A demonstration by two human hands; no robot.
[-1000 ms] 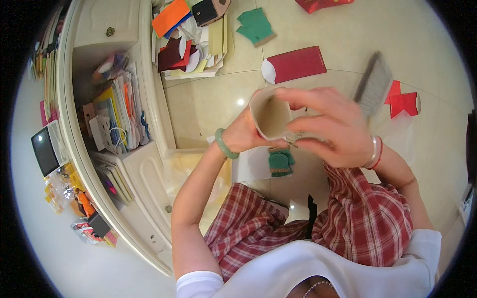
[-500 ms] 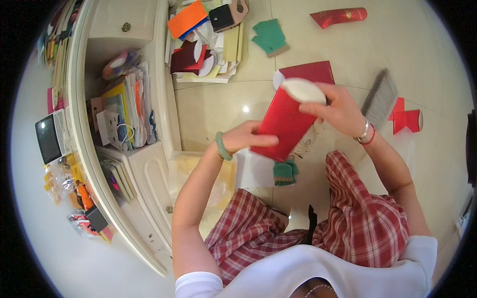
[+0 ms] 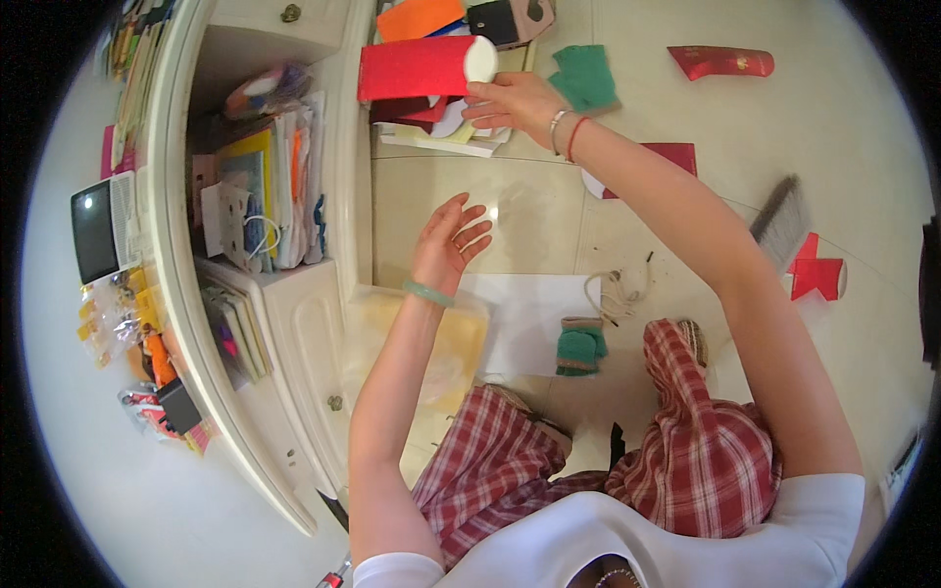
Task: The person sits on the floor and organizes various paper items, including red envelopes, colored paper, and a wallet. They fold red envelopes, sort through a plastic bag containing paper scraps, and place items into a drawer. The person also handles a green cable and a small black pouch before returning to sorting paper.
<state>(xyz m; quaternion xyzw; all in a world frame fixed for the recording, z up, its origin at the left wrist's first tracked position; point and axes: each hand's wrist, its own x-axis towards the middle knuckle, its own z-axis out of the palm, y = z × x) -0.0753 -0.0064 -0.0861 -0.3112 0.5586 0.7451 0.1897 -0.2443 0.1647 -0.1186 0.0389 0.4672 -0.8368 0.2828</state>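
A red paper envelope (image 3: 417, 69) with a rounded white flap lies across the pile of papers (image 3: 470, 145) at the far left. My right hand (image 3: 520, 106) reaches to the flap's lower corner, its fingertips at the edge and the fingers loosely spread. Whether they still touch the paper is hard to tell. Above the floor tiles, nearer me, my left hand (image 3: 451, 240) is empty, with its fingers apart and slightly curled. A green bangle circles the left wrist; a silver bracelet and a red cord are on the right one.
Left stands a white cabinet (image 3: 309, 333) with papers on its shelves. A green glove (image 3: 586, 78), a shiny red piece (image 3: 720, 63), a brush (image 3: 781, 223), a folded green glove (image 3: 582, 348), a pale cord (image 3: 616, 297) and a white sheet (image 3: 520, 314) lie on the floor.
My right hand has carried the red envelope from in front of me to the pile at the far left. My left hand has let go of it and drawn slightly away.
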